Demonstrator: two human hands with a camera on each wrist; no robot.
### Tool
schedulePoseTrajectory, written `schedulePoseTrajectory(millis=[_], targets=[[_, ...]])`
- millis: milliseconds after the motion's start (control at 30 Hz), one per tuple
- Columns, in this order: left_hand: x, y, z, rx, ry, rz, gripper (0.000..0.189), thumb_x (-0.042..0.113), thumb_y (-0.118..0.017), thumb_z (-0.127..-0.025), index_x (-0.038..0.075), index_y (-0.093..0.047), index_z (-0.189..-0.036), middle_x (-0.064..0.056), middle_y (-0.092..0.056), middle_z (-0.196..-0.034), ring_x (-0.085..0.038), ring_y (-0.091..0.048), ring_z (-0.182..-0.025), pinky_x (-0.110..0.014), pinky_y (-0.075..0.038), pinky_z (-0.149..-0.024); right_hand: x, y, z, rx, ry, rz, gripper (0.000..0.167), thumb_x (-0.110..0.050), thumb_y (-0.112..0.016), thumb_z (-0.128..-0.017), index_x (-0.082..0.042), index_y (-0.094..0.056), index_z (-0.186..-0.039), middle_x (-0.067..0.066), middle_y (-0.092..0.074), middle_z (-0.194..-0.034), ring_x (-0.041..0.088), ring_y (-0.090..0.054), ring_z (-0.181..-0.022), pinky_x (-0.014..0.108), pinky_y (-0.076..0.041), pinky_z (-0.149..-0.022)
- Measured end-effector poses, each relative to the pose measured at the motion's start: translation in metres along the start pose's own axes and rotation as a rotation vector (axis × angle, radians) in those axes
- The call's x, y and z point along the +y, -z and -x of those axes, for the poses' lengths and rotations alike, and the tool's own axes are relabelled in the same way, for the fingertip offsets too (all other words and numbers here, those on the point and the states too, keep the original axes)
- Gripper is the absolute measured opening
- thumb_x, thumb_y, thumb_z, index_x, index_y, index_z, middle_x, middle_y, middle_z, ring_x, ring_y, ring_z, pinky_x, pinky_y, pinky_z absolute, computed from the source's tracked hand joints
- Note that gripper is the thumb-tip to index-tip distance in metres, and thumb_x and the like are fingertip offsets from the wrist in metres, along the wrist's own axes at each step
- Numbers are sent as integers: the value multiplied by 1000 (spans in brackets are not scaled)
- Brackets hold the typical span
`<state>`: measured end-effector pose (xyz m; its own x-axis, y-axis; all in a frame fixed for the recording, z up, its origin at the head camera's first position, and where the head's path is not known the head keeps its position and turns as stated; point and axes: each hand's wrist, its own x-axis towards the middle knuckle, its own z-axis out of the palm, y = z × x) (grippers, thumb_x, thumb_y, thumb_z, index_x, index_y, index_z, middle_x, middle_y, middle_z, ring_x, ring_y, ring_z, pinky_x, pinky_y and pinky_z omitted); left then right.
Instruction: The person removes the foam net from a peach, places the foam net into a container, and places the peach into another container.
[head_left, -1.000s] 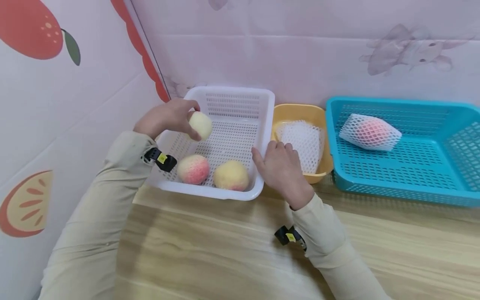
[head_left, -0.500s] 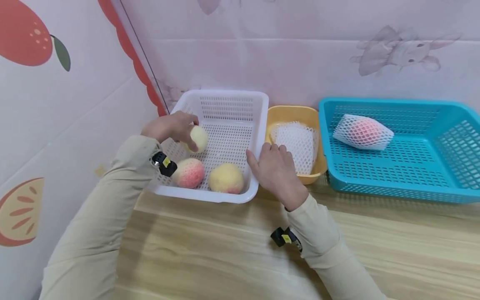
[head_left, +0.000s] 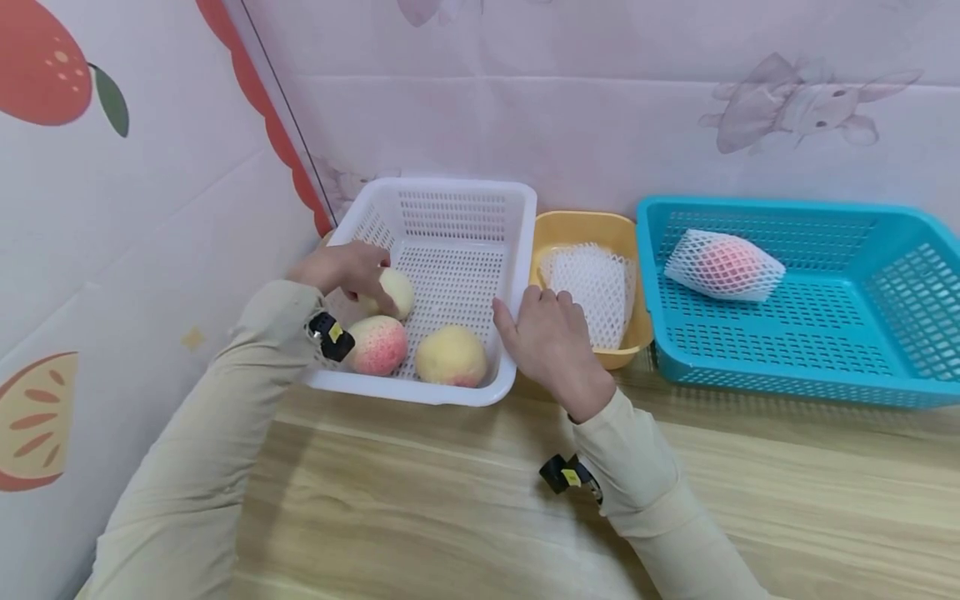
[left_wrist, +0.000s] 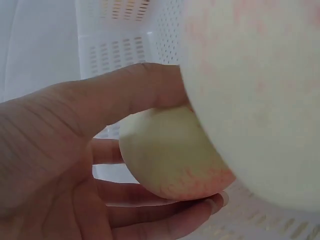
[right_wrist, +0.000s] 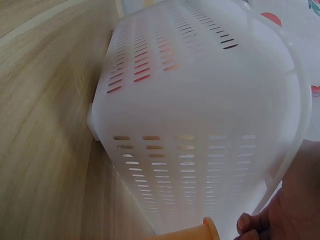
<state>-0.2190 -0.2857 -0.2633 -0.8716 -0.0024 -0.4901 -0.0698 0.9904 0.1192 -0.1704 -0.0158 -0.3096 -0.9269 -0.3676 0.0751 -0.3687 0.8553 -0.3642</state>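
In the head view, my left hand [head_left: 345,271] is down inside the white basket [head_left: 420,392], holding a pale peach [head_left: 397,292]. Thumb and curled fingers lie around this peach [left_wrist: 175,155] in the left wrist view, its lower side blushed red. A pink-speckled peach [head_left: 378,344] sits just in front of it, and a yellowish peach [head_left: 452,356] lies to the right. My right hand [head_left: 551,342] rests at the white basket's right rim, thumb over the edge. Its loosely bent fingers [right_wrist: 247,222] show outside the basket wall, beside the yellow rim [right_wrist: 210,230].
A yellow basket [head_left: 630,354] with white foam net sleeves [head_left: 592,287] stands right of the white one. Further right, a blue basket [head_left: 780,383] holds a pink peach in a foam net [head_left: 726,265]. Walls [head_left: 585,125] close off the back and left of the wooden table [head_left: 420,500].
My left hand has lowered the pale peach into the white basket, down behind the pink-speckled one. The right hand has kept its place at the rim, while the head view has shifted slightly.
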Motion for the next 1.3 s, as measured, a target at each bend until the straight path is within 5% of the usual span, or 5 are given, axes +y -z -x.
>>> schedulePoseTrajectory(millis=[400, 667, 833, 1100, 1300], targets=[[6, 5, 22, -31, 30, 28, 62, 35, -67, -89, 0, -44, -134, -17, -56, -106, -28, -53, -86, -35, -46, -72, 0, -1, 0, 14, 11, 6, 57, -46, -33, -101, 5, -55, -91, 15, -52, -75, 33, -52, -74, 42, -47, -64], [8, 8, 59, 73, -91, -87, 65, 36, -65, -90, -2, -44, -137, -27, -51, -133, -39, -51, -115, -59, -43, -92, -2, 0, 1, -24, 7, 0, 58, -47, -30, -101, 5, -55, -94, 15, -53, -78, 33, -52, -77, 43, -47, -68], [15, 6, 86, 150, -155, -57, 62, 31, -68, -89, -1, -46, -136, -26, -54, -128, -36, -53, -106, -57, -46, -88, -1, -1, 2, -15, 6, 7, 58, -46, -30, -101, 5, -55, -94, 15, -53, -78, 33, -53, -77, 43, -47, -68], [20, -29, 135, 223, -287, 5, 62, 34, -65, -92, -3, -46, -138, -27, -53, -130, -40, -51, -118, -56, -41, -97, -2, -1, 3, -19, 8, -10, 58, -47, -29, -101, 5, -55, -95, 14, -54, -78, 32, -52, -76, 42, -47, -67], [26, -55, 147, 244, -337, 82, 54, 36, -62, -93, -1, -53, -132, -24, -55, -126, -37, -55, -112, -54, -44, -94, -1, 0, 3, -19, 2, -8, 58, -47, -29, -101, 5, -54, -96, 14, -53, -78, 31, -52, -75, 41, -47, -67]])
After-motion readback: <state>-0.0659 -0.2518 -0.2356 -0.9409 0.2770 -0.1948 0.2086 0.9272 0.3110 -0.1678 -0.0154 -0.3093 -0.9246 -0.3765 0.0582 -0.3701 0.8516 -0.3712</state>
